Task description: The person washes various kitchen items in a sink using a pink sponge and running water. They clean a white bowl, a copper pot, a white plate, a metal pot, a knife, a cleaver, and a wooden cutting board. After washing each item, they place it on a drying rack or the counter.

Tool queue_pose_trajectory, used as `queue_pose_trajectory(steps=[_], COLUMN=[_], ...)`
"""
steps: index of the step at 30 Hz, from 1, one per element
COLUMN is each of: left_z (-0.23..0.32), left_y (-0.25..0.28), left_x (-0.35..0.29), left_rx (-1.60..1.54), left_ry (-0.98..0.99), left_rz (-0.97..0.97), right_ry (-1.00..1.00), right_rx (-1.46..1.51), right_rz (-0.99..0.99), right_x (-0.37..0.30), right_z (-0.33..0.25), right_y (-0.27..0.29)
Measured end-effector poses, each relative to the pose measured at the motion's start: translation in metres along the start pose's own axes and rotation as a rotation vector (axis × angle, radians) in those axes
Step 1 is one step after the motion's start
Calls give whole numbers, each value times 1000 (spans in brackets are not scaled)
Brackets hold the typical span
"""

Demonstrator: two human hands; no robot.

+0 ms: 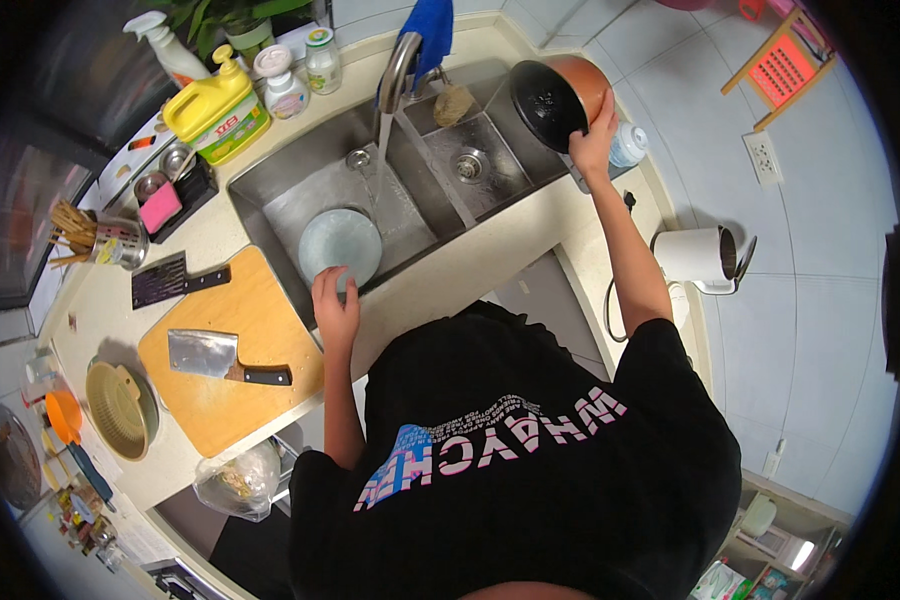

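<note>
In the left sink basin a pale, whitish-green bowl [338, 243] sits near the front wall. My left hand [336, 305] is at its near rim, fingers and thumb closed about the edge. At the far right end of the sink, my right hand [594, 142] grips the rim of a pot with a black inside [547, 106] and an orange-brown outside. That pot is tilted, its wet-looking mouth turned left toward the smaller basin. A thin stream of water falls from the faucet [398, 75] into the left basin, behind the bowl.
A cleaver [205, 354] lies on the wooden cutting board [220, 413], with a dark-bladed cleaver [162, 281] beyond it. Yellow detergent jug [215, 115], pump bottle [282, 88] and jar [322, 65] line the back. A white kettle [688, 254] stands right; a colander [118, 408] left.
</note>
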State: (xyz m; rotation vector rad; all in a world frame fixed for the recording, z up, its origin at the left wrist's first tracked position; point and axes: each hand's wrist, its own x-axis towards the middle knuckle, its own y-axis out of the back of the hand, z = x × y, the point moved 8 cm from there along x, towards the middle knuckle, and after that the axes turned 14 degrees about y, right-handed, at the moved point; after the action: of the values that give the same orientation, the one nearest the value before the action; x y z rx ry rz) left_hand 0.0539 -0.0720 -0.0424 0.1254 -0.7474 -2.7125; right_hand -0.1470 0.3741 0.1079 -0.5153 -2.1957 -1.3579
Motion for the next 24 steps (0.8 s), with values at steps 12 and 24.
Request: queue_pose_trajectory(steps=[12, 24], left_z=[10, 59], left_y=[-29, -74], left_x=[-9, 4], left_rx=[-26, 85], left_ry=[52, 62], left_rz=[-50, -66], right_ry=[684, 110], right_rx=[-560, -385], right_rz=[-709, -91], right_x=[-33, 95], right_z=[-42, 138], right_y=[-56, -9])
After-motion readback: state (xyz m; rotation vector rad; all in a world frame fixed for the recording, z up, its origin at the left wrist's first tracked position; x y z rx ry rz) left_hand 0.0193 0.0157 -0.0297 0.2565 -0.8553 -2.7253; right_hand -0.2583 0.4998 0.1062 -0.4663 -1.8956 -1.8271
